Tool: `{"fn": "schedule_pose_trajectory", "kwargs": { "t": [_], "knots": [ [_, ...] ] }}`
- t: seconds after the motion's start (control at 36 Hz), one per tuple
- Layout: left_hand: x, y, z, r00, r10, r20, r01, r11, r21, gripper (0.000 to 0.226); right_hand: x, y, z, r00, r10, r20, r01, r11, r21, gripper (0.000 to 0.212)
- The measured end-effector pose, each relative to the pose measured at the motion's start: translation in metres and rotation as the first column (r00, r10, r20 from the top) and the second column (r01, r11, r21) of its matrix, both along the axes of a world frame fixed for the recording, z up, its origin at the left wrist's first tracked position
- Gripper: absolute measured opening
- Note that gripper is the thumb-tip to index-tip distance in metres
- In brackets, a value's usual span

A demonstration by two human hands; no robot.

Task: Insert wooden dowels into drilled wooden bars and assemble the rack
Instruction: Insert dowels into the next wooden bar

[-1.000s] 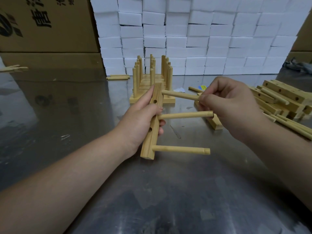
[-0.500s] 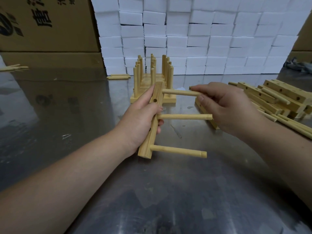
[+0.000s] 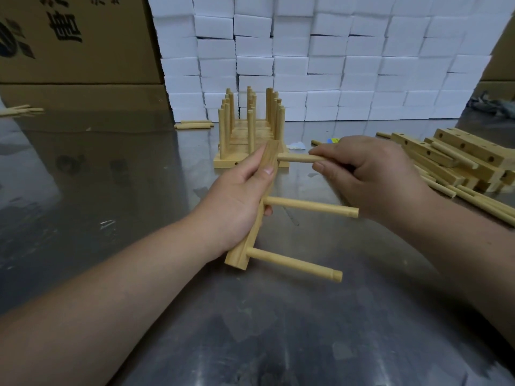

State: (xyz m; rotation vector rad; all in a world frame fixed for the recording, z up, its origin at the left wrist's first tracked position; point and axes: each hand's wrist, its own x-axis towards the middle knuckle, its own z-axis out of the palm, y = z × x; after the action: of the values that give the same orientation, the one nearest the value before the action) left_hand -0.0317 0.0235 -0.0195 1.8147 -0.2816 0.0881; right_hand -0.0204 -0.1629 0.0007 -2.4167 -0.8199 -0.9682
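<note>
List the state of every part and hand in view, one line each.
left hand, grips the bar.
bar, held, dowels pointing right.
right hand, pinches the top dowel.
top dowel, end at the bar, pinched.
middle dowel, seated in the bar.
bottom dowel, seated in the bar.
finished rack, standing, dowels upright.
loose bars, piled, holes empty.

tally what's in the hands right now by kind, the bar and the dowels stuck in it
light drilled wooden bar: 1
round wooden dowels set in that bar: 3
total: 4
</note>
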Motion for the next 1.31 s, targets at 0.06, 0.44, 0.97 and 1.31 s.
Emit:
{"fn": "schedule_pose_trajectory", "kwargs": {
  "t": [0.06, 0.44, 0.97, 1.31],
  "knots": [
    [0.000, -0.001, 0.000, 1.000, -0.011, 0.002, 0.011, 1.000, -0.001, 0.044, 0.000, 0.001, -0.002, 1.000, -0.012, -0.016, 0.012, 1.000, 0.005, 0.029],
    [-0.009, -0.005, 0.007, 0.997, -0.074, 0.034, 0.074, 0.997, -0.021, 0.040, -0.001, 0.005, -0.008, 0.965, 0.062, -0.253, 0.007, 0.965, 0.261, 0.014],
    [-0.001, -0.005, -0.001, 0.997, -0.029, 0.076, 0.025, 0.998, 0.050, 0.049, -0.001, 0.007, -0.004, 0.820, 0.115, -0.560, 0.173, 0.883, 0.436, 0.018],
    [0.015, 0.010, 0.005, 0.976, 0.065, -0.206, -0.097, 0.984, -0.150, 0.018, 0.011, 0.003, 0.000, 0.670, 0.542, -0.507, 0.195, 0.531, 0.824, 0.030]
  ]
}}
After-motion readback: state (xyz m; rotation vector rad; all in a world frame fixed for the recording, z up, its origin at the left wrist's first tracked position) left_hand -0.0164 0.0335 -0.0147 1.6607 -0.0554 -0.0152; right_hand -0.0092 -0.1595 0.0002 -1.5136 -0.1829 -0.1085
